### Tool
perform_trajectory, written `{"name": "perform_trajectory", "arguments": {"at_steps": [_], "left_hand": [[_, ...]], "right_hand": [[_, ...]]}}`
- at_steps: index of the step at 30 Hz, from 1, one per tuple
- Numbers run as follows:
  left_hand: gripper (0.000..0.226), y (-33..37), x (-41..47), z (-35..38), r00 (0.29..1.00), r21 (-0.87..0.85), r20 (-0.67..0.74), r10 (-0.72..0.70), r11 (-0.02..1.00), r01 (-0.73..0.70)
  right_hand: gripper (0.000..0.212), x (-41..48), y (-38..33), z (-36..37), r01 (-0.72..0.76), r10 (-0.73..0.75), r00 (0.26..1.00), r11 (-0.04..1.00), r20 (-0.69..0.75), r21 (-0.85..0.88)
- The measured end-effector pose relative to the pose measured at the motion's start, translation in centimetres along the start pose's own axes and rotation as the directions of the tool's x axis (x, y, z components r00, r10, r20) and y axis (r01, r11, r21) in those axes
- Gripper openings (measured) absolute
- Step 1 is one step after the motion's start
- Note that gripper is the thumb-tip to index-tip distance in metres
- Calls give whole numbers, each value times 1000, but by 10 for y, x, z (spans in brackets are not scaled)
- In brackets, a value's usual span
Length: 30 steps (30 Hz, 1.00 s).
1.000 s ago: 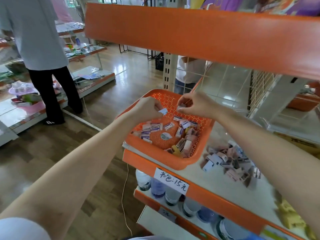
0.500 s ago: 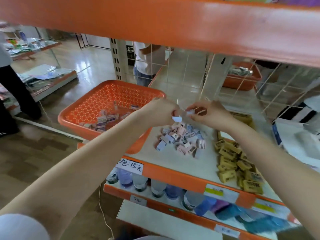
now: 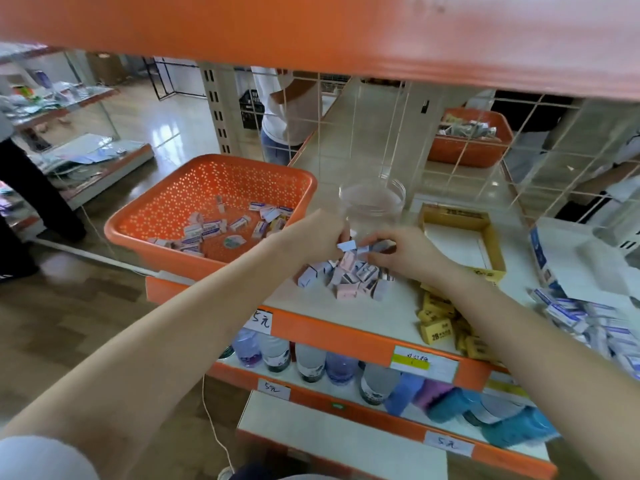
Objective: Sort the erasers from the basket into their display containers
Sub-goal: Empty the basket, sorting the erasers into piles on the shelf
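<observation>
Pinching 1 pale blue eraser (image 3: 346,245) at its fingertips, the left hand (image 3: 317,233) is hovering just right of the orange basket (image 3: 162,254); the right hand (image 3: 405,251) is pinching a 2nd eraser (image 3: 375,247) close beside it, both over the eraser pile (image 3: 346,280) lying right of that basket.

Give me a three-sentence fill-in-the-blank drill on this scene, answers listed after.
The perforated plastic basket holding loose erasers is ___.
The left hand and right hand each pinch a small pale eraser above the pink-and-lilac eraser pile lying on the white ___.
The clear round plastic jar stands between the basket and the open ___ cardboard box.
Missing: orange; shelf; yellow.
</observation>
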<state>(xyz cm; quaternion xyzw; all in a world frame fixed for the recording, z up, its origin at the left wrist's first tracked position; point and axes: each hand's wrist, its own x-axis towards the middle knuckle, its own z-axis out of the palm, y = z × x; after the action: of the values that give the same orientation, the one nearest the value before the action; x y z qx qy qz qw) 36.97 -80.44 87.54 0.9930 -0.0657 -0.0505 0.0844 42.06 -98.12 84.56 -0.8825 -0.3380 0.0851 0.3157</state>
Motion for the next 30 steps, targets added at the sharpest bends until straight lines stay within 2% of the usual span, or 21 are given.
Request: {"name": "perform_trajectory", "arguments": {"at_steps": [5, 8, 13, 16, 18, 24, 30], "left_hand": [[30, -1, -3, -1, 998, -14, 67, 12, 1000, -11], [34, 1, -8, -4, 999, -32, 38, 23, 999, -22], [40, -10, -24, -28, 978, -132, -209, 17, 990, -45], [37, -30, -40, -44, 916, -187, -397, -60, 982, -17], [38, -49, -52, -50, 877, -231, -452, -162, 971, 61], [32, -107, -92, -48, 828, -318, -384, -409, 900, 297], [30, -148, -126, -44, 777, -386, -330, -536, 828, 407]], "right_hand": [[34, -6, 5, 1, 96, -88, 993, 991, 77, -97], [36, -5, 4, -2, 73, -70, 996, 995, 53, -62], [20, 8, -16, -17, 29, -30, 997, 1000, -78, -7], [15, 21, -35, -18, 60, -58, 992, 998, -111, 15], [15, 32, -51, -15, 100, -98, 989, 995, -112, 14], [17, 66, -98, 12, 220, -219, 973, 975, -75, 15], [12, 97, -127, 44, 300, -300, 954, 953, -7, 32]]}}
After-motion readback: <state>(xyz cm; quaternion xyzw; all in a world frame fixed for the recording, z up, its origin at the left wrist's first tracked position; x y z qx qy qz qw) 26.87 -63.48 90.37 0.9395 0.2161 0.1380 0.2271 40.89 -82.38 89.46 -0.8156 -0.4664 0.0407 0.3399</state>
